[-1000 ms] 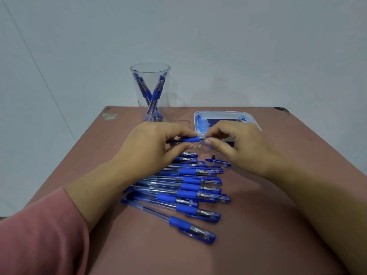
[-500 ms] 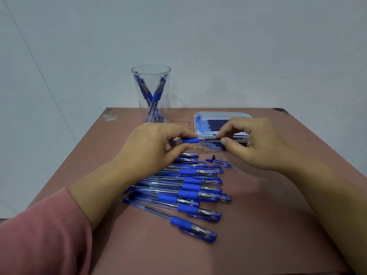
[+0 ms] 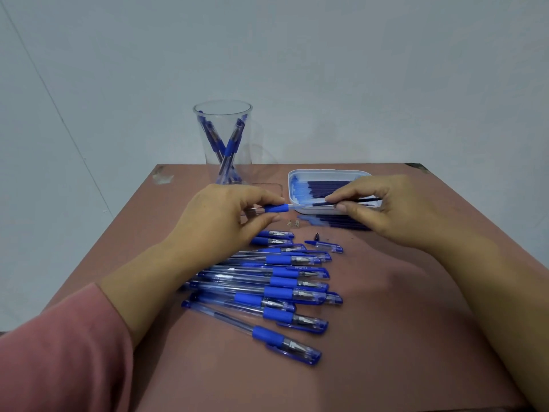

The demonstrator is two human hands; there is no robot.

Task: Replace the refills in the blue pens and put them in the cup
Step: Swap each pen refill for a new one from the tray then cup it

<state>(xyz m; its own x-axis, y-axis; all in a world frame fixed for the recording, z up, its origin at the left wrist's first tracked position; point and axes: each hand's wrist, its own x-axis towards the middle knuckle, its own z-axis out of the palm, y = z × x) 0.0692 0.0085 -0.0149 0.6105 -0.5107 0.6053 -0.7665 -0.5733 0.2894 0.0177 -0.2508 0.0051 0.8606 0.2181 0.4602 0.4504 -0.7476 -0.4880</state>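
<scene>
Two bare hands meet above a brown table [image 3: 386,322] over one blue pen [image 3: 276,208]. The left hand [image 3: 225,215] has thumb and fingers curled round the barrel at its rubber grip, while the right hand [image 3: 386,209] pinches a thin dark refill [image 3: 341,202] between thumb and forefinger. The refill's near end sits at the barrel's open mouth, just in front of the white tray [image 3: 326,172] of spares. A few standing pens [image 3: 228,147], presumably done, lean inside the clear cup [image 3: 222,120] at the table's far edge, and about a dozen waiting pens [image 3: 267,281] lie in a row beside the left forearm. The likeliest slip is a push or pull off the barrel's line, which could bend or kink the slender tube. A small dark tip [image 3: 317,234] and what look like springs [image 3: 294,223] lie loose just below the hands, where a dropped wrist could flick them away. Loose refills [image 3: 335,223] just in front of the tray could be mixed up with those inside it, and a careless forearm could scatter the row.
</scene>
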